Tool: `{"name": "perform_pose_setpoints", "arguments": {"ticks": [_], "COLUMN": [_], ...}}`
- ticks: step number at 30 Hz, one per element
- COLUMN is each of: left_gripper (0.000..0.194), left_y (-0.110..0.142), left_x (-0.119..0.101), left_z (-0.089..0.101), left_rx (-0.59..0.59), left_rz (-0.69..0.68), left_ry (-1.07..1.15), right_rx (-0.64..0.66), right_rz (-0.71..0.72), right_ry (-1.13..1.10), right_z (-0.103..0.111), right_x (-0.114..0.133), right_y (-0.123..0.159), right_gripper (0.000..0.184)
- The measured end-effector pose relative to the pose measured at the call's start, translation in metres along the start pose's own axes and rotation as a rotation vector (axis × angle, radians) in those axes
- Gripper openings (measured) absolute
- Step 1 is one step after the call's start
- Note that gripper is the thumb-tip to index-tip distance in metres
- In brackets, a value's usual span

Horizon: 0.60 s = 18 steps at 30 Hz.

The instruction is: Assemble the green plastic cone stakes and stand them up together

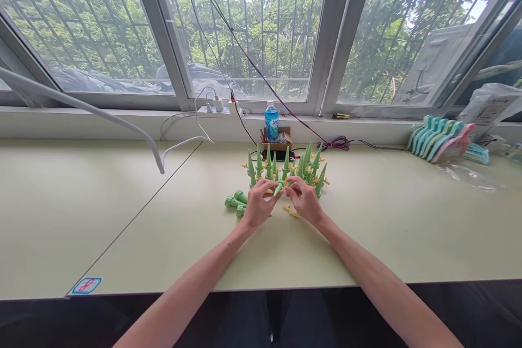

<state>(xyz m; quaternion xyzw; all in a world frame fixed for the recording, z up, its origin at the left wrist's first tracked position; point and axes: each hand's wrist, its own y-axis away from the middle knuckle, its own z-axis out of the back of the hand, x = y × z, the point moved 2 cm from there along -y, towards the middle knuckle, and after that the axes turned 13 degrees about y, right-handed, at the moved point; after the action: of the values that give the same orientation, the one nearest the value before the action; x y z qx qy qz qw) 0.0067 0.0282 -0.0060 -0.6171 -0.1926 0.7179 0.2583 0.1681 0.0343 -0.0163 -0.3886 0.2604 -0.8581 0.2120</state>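
Observation:
Over the middle of the table, my left hand is closed around a green plastic watering spike, its pointed end tilted down toward me. My right hand is closed in a pinch at the same spike's side; what lies between its fingertips is too small to make out. Behind both hands, several green spikes stand upright with small yellow valves on them. Several loose green pieces with ribbed caps lie left of my left hand. Below my right hand are loose yellow valves.
A blue bottle stands in a small cardboard box at the windowsill, with a dark phone-like device in front. Coiled cables lie behind the spikes. Pastel hangers stand at far right. A white cable hangs at left.

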Motion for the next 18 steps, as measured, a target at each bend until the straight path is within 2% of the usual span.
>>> {"name": "perform_pose_setpoints", "arguments": {"ticks": [11,14,18], "left_gripper": [0.025,0.027,0.029], "left_y": [-0.0014,-0.0025,-0.0055], "left_x": [0.0001,0.0013,0.0022], "left_z": [-0.0006,-0.0017,-0.0014], "left_rx": [0.020,0.018,-0.045], "left_rz": [0.009,0.068,0.232], "left_ry": [0.050,0.150,0.291], "right_rx": [-0.059,-0.088,-0.100], "right_rz": [-0.030,-0.049,-0.052], "right_ry": [-0.032,-0.031,-0.037], "right_z": [0.0023,0.0035,0.0036], "right_x": [0.0024,0.0033,0.0033], "right_y": [-0.0012,-0.0017,-0.0019], "right_gripper": [0.017,0.018,0.018]}}
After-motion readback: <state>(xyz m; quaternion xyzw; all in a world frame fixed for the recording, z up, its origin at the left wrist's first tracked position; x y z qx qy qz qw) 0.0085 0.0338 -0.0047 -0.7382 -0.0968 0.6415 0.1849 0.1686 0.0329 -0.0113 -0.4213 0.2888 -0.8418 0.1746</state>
